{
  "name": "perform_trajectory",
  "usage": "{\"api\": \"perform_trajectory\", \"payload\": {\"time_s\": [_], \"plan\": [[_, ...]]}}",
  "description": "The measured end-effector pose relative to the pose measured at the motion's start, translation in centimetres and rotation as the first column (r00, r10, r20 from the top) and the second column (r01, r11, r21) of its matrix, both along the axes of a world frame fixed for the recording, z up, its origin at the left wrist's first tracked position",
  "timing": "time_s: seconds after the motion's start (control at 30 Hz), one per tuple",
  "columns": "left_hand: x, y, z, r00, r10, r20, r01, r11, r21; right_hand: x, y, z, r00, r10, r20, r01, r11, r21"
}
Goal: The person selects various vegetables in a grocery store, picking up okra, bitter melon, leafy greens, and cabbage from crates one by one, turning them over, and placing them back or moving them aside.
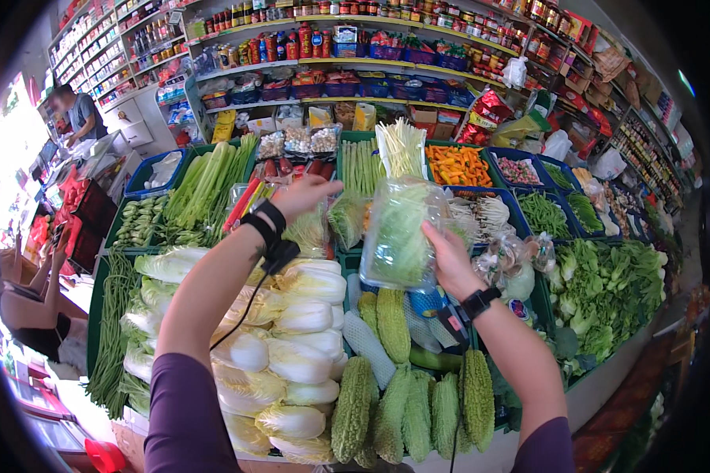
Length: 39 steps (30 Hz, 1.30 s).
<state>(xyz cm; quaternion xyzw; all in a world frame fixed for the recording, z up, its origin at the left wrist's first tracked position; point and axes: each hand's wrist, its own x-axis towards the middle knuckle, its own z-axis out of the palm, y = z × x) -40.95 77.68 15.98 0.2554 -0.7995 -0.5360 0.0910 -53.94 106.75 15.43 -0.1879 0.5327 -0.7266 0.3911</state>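
Note:
My right hand (451, 260) grips the lower right edge of a clear plastic-wrapped package of leafy greens (401, 233), its thumb lying on the film. The package is held tilted above the bitter melons (393, 322) and in front of the green stalks. My left hand (305, 197) hovers over the middle of the display with its fingers pointing right; nothing shows in it. Just beyond and below that hand are a wrapped leafy vegetable (307, 233) and another wrapped green bundle (344, 219). Napa cabbages (305, 349) lie stacked under my left forearm.
Celery (210, 177), orange peppers (458, 165), mushrooms (494, 214) and leafy greens (603, 290) fill the surrounding bins. Yardlong beans (109, 337) hang over the left edge. Cables run from both wrists. One person (83, 115) stands behind a counter; another (35, 295) is at left.

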Motion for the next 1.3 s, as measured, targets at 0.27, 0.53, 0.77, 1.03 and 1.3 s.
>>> {"api": "perform_trajectory", "payload": {"time_s": [0.27,0.53,0.77,1.03,1.3], "plan": [[6.7,3.6,2.7,0.989,0.074,-0.126,0.021,0.784,0.620,2.5,-7.5,0.6,0.987,0.160,0.029,-0.160,0.987,-0.003],[6.5,2.4,1.1,0.948,0.212,-0.238,-0.035,0.811,0.584,-0.1,-7.3,-0.8,0.694,0.139,-0.706,0.066,0.965,0.255],[8.5,-3.8,-7.0,0.982,0.185,0.036,-0.156,0.908,-0.390,-6.9,0.8,-2.3,0.056,0.374,-0.926,0.433,0.826,0.360],[6.1,-1.0,-5.3,0.870,0.434,0.234,-0.116,0.642,-0.758,-10.3,0.9,-4.2,-0.158,0.610,-0.776,0.480,0.734,0.480],[-3.2,1.9,-4.3,0.965,0.111,0.239,0.065,0.777,-0.626,-9.3,0.0,-0.8,-0.068,0.742,-0.667,0.389,0.635,0.667]]}}
